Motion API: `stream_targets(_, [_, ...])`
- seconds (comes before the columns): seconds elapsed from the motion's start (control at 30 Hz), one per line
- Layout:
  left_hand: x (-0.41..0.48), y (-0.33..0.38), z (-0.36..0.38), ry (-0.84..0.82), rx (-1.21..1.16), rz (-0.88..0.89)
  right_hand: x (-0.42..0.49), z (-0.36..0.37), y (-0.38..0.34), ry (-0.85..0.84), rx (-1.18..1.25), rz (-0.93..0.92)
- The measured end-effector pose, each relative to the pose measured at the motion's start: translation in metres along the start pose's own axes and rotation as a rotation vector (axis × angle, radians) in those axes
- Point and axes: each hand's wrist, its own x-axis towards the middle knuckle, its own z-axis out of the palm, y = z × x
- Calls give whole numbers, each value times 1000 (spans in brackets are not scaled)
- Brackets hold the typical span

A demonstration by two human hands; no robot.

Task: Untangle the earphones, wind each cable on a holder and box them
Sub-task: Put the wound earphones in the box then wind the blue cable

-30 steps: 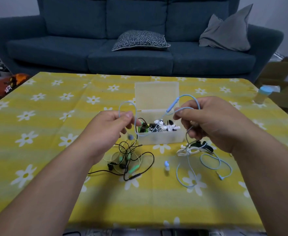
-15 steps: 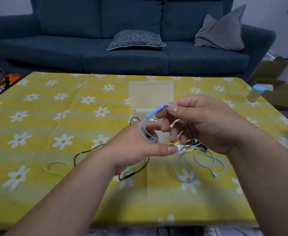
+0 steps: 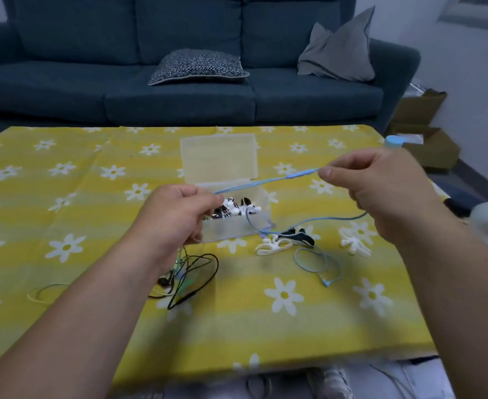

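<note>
My left hand point(image 3: 176, 217) and my right hand point(image 3: 381, 185) pinch a light blue earphone cable point(image 3: 266, 182) and hold a stretch of it taut above the clear plastic box point(image 3: 237, 228). The rest of the blue cable drops from my right hand, loops over the table and ends in a plug point(image 3: 325, 282). The box stands with its lid point(image 3: 218, 156) up and holds several black and white holders. A white holder point(image 3: 271, 246) and a black one point(image 3: 300, 237) lie right of the box. Black and green earphones point(image 3: 188, 275) lie tangled below my left hand.
A yellow tablecloth point(image 3: 93, 197) with white daisies covers the table. Another white holder point(image 3: 355, 240) lies at the right. A yellowish cable loop point(image 3: 44, 292) sits at the left. A blue-capped bottle point(image 3: 394, 141) stands at the far right edge. A dark blue sofa point(image 3: 179, 90) is behind.
My hands were close together with the blue cable looped between them; they have moved apart and the cable now runs straight between them.
</note>
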Motion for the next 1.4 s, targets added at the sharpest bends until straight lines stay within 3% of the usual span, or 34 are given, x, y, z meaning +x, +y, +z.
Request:
stream_targets(0.13, [2,-5,8,53,129,46,0,-11,3,82,-60,-47])
stream_targets(0.3, [0,2,17,14,-224,-126,-3,-23,5,125,-82,0])
stream_targets(0.47, [8,-7,16,83,123,49,1,-40,17,299,-56,125])
stream_targets(0.6, [9,-5,18,38,83,34,10,-57,33,409,-234,202])
stream_targets(0.67, [9,-3,22,-1,32,10,16,-62,44,343,-511,265])
stream_targets(0.8, [2,-9,34,-219,233,-9,15,-45,58,-28,-975,336])
stream_targets(0.87, [-1,-14,42,-359,318,-21,8,-26,56,-211,-902,238])
stream_targets(0.93, [-5,-16,51,-464,332,-39,-6,-3,45,-453,-572,147])
stream_targets(1.03, [-8,-13,59,-473,280,-66,-20,31,37,-777,-272,82])
stream_targets(1.13, [1,-13,56,-299,229,-100,-21,43,38,-795,-216,156])
stream_targets(1.23, [13,-23,42,-117,333,-98,-6,39,45,-612,-273,252])
stream_targets(1.3, [15,-29,34,-152,434,-133,5,37,54,-465,-438,205])
stream_targets(1.4, [10,-37,36,-375,539,-248,12,47,66,-389,-634,100])
